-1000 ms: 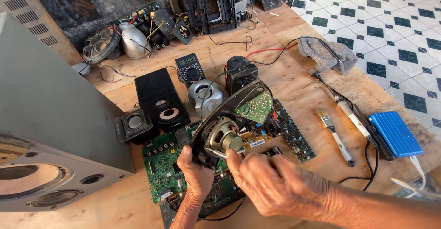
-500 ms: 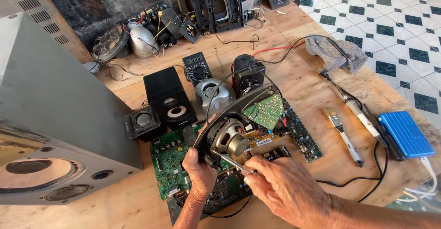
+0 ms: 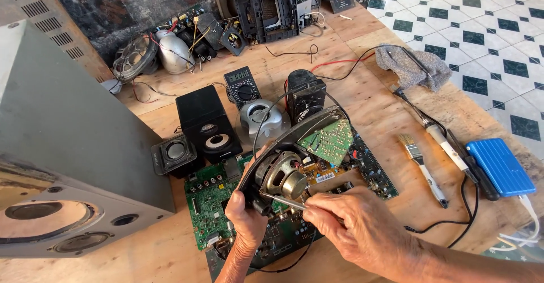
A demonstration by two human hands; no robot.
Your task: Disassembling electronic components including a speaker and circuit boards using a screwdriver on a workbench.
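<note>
the left hand (image 3: 245, 222) grips the lower edge of an opened speaker housing (image 3: 294, 158), standing tilted over a green circuit board (image 3: 207, 203) at centre. the right hand (image 3: 354, 229), at four o'clock, pinches a thin metal tool (image 3: 283, 202) touching the speaker driver (image 3: 281, 175).

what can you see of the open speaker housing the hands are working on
The speaker housing is a dark curved plastic shell, opened and tilted up on its edge over green circuit boards on the wooden table. Inside sit a round metal speaker driver facing the camera and a small green circuit board at its upper end. The left hand holds its lower edge; the right hand points a thin metal tool at the driver's base. A black wire loops over its top.
</note>
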